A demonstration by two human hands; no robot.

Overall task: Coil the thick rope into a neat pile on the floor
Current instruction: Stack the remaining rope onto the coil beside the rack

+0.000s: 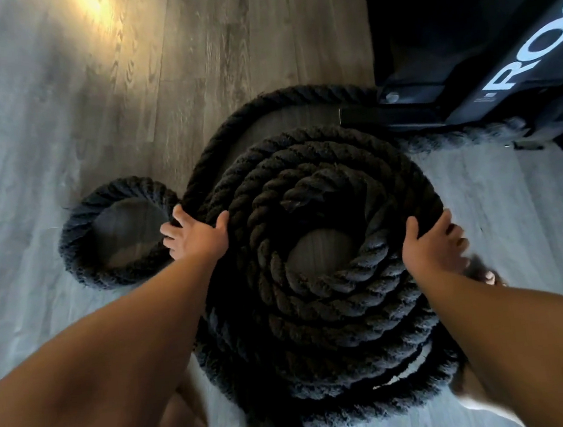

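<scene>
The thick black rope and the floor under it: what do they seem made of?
The thick black twisted rope looks like matte spun fibre, with fuzzy stray hairs; which fibre is unclear. The grey-brown plank floor looks like wood or laminate: grain, seams, soft sheen.

grey wood-plank floor (55, 97) bears coiled black rope (317, 313) and black equipment base (464, 58).

Black equipment (455, 34) bears white letters "RO", cut off at the edge.

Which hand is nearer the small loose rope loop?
Left. The left hand touches the right edge of the small loop; the right hand is on the far side of the main coil.
</scene>
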